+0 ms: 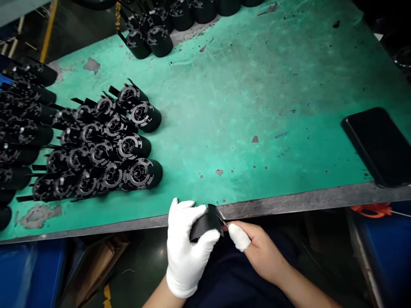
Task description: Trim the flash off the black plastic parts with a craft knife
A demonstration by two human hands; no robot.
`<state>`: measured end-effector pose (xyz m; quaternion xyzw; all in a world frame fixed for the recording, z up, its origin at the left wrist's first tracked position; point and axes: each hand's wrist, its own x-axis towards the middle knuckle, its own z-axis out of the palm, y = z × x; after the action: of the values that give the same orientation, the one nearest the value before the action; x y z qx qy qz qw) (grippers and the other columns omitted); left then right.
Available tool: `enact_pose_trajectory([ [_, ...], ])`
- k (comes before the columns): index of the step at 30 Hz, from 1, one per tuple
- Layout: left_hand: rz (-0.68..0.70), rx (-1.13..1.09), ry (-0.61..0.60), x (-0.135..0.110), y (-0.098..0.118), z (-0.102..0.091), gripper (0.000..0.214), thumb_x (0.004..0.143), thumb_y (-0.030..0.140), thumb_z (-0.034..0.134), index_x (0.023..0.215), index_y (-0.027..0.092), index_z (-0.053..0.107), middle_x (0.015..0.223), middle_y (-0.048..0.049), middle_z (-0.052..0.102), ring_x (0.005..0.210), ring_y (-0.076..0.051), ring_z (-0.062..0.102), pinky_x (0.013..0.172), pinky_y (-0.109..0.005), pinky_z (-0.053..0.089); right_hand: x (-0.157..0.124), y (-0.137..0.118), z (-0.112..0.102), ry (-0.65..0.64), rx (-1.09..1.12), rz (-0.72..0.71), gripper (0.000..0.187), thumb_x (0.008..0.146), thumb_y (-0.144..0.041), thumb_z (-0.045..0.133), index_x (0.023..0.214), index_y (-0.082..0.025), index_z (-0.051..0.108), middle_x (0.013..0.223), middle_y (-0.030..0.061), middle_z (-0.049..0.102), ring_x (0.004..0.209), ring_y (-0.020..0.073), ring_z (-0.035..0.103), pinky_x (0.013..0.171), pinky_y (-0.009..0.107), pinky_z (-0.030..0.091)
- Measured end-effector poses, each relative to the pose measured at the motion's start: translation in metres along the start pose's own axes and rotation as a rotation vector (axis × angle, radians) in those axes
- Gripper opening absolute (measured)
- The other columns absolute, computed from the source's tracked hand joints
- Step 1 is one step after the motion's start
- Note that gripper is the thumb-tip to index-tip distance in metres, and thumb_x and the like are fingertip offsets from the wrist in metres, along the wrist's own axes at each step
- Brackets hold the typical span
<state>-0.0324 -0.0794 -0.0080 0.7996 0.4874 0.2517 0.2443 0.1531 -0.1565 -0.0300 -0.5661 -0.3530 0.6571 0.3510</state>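
Observation:
My left hand [186, 250], in a white glove, is closed around a black cylindrical plastic part [205, 223] just off the table's front edge. The part lies tilted, and its open end is turned away from view. My right hand [255, 244] is bare except for a white cover on the thumb. Its fingers pinch a thin blade-like metal tool [222, 220], whose tip meets the right edge of the black part. The tool's handle is hidden in the hand, so its exact kind does not show.
Rows of similar black parts [141, 173] stand on the green tabletop [224, 107] at left, with more parts [159, 41] at the back. A black phone [380, 145] lies at the right edge. Orange-handled scissors [372, 210] rest below it, near a blue bin [390, 252].

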Motion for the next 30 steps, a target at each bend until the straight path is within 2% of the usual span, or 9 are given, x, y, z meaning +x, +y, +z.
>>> enact_pose_trajectory([
  [10,0.037,-0.010,-0.026,0.002,-0.003,-0.003,0.041,0.092,0.050,0.066,0.117,0.018,0.062,0.110,-0.0087,0.064,0.116,-0.028,0.059,0.121,-0.063,0.027,0.007,-0.001,-0.001,0.017,0.020,-0.017,0.042,0.101,-0.047,0.047,0.081,-0.020,0.073,0.076,0.0034,0.068,0.077,0.0218,0.061,0.075,0.032,0.051],
  [17,0.043,-0.021,0.000,-0.001,-0.005,0.000,0.046,0.089,0.051,0.069,0.120,0.017,0.062,0.112,-0.0100,0.063,0.115,-0.029,0.059,0.120,-0.065,0.029,0.011,0.002,0.000,0.006,0.068,0.009,0.042,0.101,-0.046,0.046,0.079,-0.020,0.071,0.077,0.0040,0.067,0.085,0.0239,0.062,0.082,0.035,0.051],
  [21,0.028,-0.013,0.008,-0.002,-0.005,0.001,0.040,0.091,0.047,0.067,0.119,0.018,0.062,0.113,-0.0097,0.064,0.116,-0.028,0.059,0.121,-0.064,0.029,0.002,0.010,0.002,0.069,0.098,-0.003,0.033,0.101,-0.043,0.048,0.093,-0.020,0.070,0.082,0.0030,0.065,0.079,0.0190,0.058,0.076,0.031,0.047],
  [24,0.024,-0.002,0.010,0.000,-0.005,0.003,0.036,0.092,0.044,0.067,0.118,0.020,0.062,0.113,-0.0084,0.065,0.117,-0.027,0.060,0.121,-0.064,0.029,-0.001,0.013,0.010,0.097,0.094,-0.088,0.029,0.098,-0.044,0.057,0.113,-0.021,0.067,0.072,-0.0026,0.054,0.066,0.0140,0.048,0.063,0.027,0.042],
  [27,0.003,0.030,0.036,-0.001,0.000,0.003,0.030,0.093,0.041,0.066,0.116,0.022,0.062,0.115,-0.0075,0.065,0.120,-0.027,0.059,0.121,-0.064,0.030,0.001,0.012,0.019,0.084,0.041,-0.188,0.054,0.092,-0.039,0.066,0.142,-0.023,0.054,0.072,-0.0051,0.051,0.061,0.0121,0.044,0.061,0.026,0.041],
  [28,-0.010,0.036,0.034,-0.002,0.002,0.001,0.029,0.093,0.040,0.065,0.116,0.023,0.062,0.116,-0.0072,0.065,0.121,-0.027,0.060,0.121,-0.064,0.030,0.001,0.011,0.021,0.105,0.018,-0.214,0.056,0.092,-0.038,0.066,0.145,-0.024,0.053,0.076,-0.0033,0.054,0.063,0.0124,0.047,0.062,0.026,0.043],
  [30,-0.034,-0.021,-0.019,-0.007,0.009,-0.008,0.034,0.094,0.045,0.063,0.121,0.024,0.061,0.120,-0.0080,0.066,0.125,-0.029,0.059,0.120,-0.062,0.034,0.000,0.008,0.021,0.169,-0.015,-0.257,0.047,0.095,-0.036,0.062,0.140,-0.023,0.059,0.085,0.0013,0.060,0.068,0.0137,0.051,0.066,0.027,0.046],
])
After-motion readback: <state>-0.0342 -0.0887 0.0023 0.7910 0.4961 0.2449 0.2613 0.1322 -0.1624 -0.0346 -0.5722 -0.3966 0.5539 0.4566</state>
